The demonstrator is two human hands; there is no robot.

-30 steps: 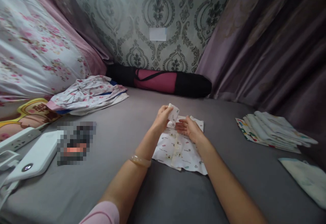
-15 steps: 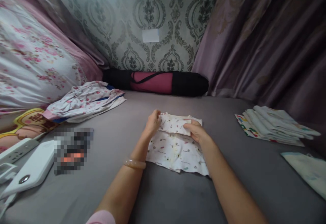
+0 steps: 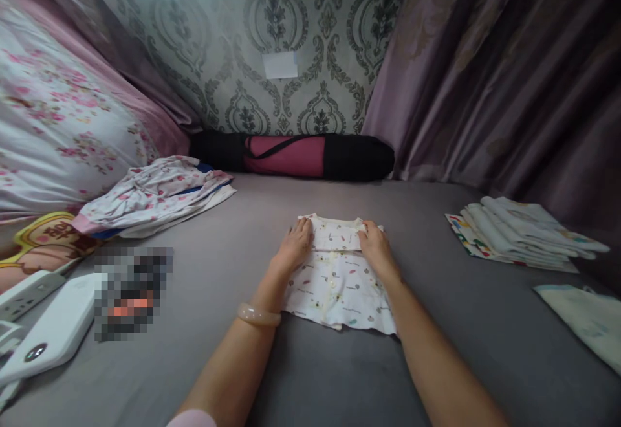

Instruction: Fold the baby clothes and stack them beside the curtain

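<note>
A small white baby shirt [image 3: 347, 291] with a scattered print and a buttoned front lies on the grey bed sheet. Its sleeves are folded inward, making a band across the chest below the neckline. My left hand [image 3: 297, 242] rests flat on the left end of this band, fingers stretched out. On the other end lies my right hand [image 3: 377, 249], its fingers pressing the fabric down near the shoulder. The outer edges of the shirt are partly hidden under both hands and the right forearm.
Folded white cloths [image 3: 519, 236] are stacked at the right, with a pale cloth [image 3: 577, 320] nearer. Crumpled clothes [image 3: 155, 191] lie at the left, above a white power bank [image 3: 53, 327] and a power strip [image 3: 32, 294]. A black-and-maroon long bag [image 3: 286, 155] lies along the wall.
The folded sleeve part, held up by both hands before, now lies flat on the shirt. My left hand has lowered onto it, and my right hand has loosened its pinch. The view shifted slightly.
</note>
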